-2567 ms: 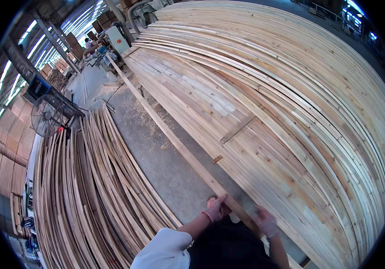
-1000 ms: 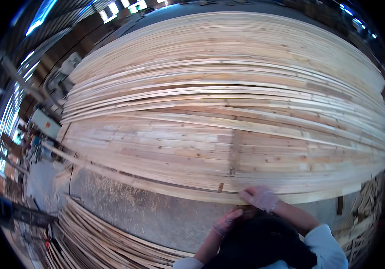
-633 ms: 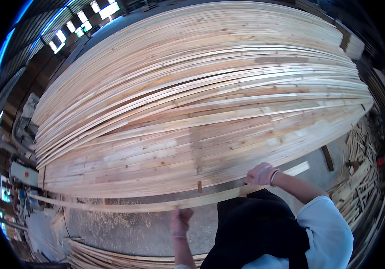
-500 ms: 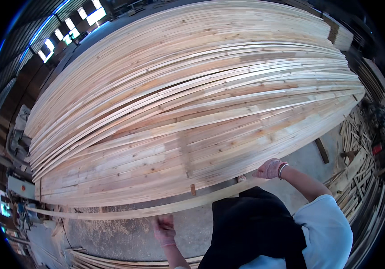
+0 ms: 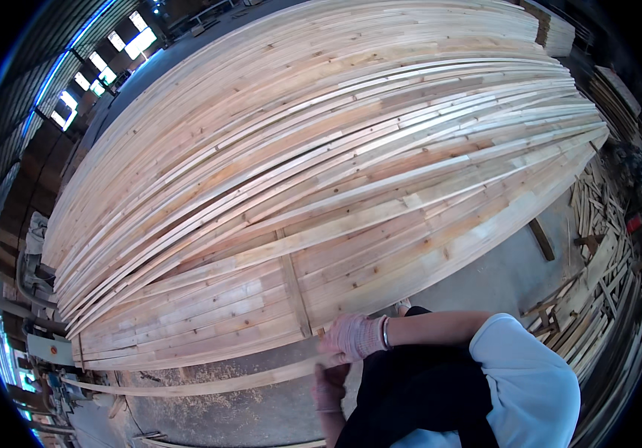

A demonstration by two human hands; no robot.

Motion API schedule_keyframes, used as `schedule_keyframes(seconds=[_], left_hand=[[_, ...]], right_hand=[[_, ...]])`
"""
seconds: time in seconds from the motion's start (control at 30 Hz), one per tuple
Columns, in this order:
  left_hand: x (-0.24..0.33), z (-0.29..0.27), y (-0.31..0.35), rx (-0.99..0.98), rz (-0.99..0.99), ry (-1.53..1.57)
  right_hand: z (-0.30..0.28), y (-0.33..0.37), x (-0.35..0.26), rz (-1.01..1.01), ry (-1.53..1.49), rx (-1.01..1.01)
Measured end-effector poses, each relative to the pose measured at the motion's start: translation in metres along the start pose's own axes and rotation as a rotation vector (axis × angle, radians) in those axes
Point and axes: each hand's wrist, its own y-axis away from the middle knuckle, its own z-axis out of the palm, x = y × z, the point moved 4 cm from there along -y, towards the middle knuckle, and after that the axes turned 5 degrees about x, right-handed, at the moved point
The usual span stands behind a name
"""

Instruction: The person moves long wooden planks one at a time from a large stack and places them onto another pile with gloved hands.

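My right hand (image 5: 356, 337) grasps long, pale, flat wooden strip (image 5: 216, 385) beside near edge of knotty-board stack (image 5: 380, 257); left hand (image 5: 329, 390): grip, can't tell

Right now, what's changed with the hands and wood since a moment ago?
The right hand has moved left and the left hand right, now close together. The strip has shifted left; whether the left hand touches it is unclear. The pile stayed put.
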Motion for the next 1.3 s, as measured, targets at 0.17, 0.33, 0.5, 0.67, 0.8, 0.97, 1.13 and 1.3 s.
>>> schedule_keyframes(seconds=[0.17, 0.33, 0.5, 0.67, 0.8, 0.97, 1.13, 1.3], left_hand=[[0.046, -0.119, -0.014, 0.291, 0.264, 0.189], [0.077, -0.121, 0.008, 0.574, 0.486, 0.694], [0.033, -0.088, -0.007, 0.703, 0.352, 0.91], [-0.002, -0.023, -0.019, 0.652, 0.222, 0.98], [-0.021, -0.006, -0.016, 0.653, 0.181, 1.018], [-0.022, 0.014, -0.018, 0.539, 0.168, 0.97], [-0.02, 0.017, -0.014, 0.285, 0.239, 0.976], [-0.015, 0.036, -0.004, 0.425, 0.133, 0.745]], right_hand=[[-0.095, 0.033, 0.081, -0.035, 0.039, 0.432], [-0.185, 0.047, 0.198, 0.295, 0.115, 0.46], [-0.243, 0.045, 0.323, 0.522, 0.335, 0.636], [-0.267, 0.031, 0.395, 0.593, 0.341, 0.539], [-0.268, 0.011, 0.392, 0.657, 0.293, 0.434], [-0.277, 0.002, 0.392, 0.684, 0.364, 0.304], [-0.277, 0.002, 0.369, 0.717, 0.3, 0.229], [-0.254, 0.032, 0.328, 0.478, 0.324, 0.393]])
